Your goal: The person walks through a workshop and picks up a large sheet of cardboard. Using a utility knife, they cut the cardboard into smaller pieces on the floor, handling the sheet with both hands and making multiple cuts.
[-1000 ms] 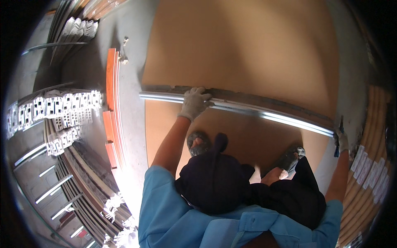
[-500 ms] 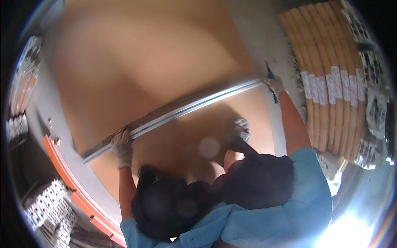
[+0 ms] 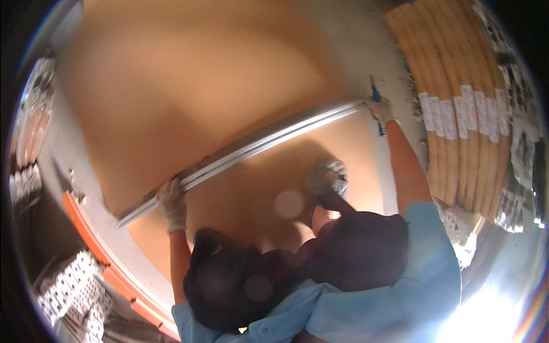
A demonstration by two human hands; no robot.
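A long silver metal profile (image 3: 260, 146) lies slantwise across a big brown sheet (image 3: 211, 63), its right end farther from me than its left. My left hand (image 3: 172, 207), in a pale glove, is closed over the profile near its left end. At the far right end is my gloved right hand (image 3: 382, 111). It grips a thin tool with blue handle parts (image 3: 376, 96), which sticks out beyond the hand both ways; its exact kind is too small to tell. That hand is beside the profile's tip, and whether it also touches the metal is unclear.
Long brown wrapped bundles (image 3: 457, 114) with white labels lie stacked on the right. Along the left runs an orange beam (image 3: 86, 220), near white perforated pieces (image 3: 68, 286). My shoe (image 3: 331, 177) stands on the sheet, close to the profile. Grey floor (image 3: 372, 57) borders the sheet.
The view has shifted slightly. Both hands stay at their ends of the profile, and the blue-handled tool stands a little more upright in my right hand.
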